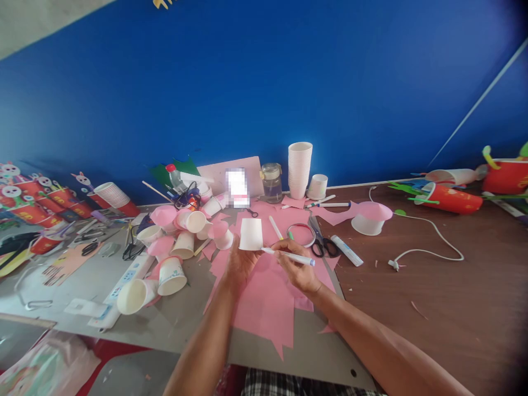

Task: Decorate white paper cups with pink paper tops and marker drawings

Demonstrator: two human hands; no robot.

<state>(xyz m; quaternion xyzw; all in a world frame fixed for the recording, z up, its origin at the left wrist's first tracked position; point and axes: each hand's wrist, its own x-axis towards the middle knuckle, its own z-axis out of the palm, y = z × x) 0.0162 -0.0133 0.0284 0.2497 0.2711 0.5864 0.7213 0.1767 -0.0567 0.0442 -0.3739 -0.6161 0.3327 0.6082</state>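
Note:
My left hand (240,263) holds a white paper cup (251,234) upside down above sheets of pink paper (268,297). My right hand (297,269) grips a white marker pen (291,257) lying level, its tip touching the cup's lower right edge. Both hands hover over the grey board (177,319) in front of me. Scissors with black handles (322,239) and a roll of tape (300,235) lie just beyond my right hand.
A heap of paper cups (173,242), some with pink tops, lies at the left. A tall cup stack (300,169), a glass jar (272,182) and a pink-topped cup (369,217) stand behind. A white cable (429,245) crosses the brown table. Red cup figures (451,199) lie far right.

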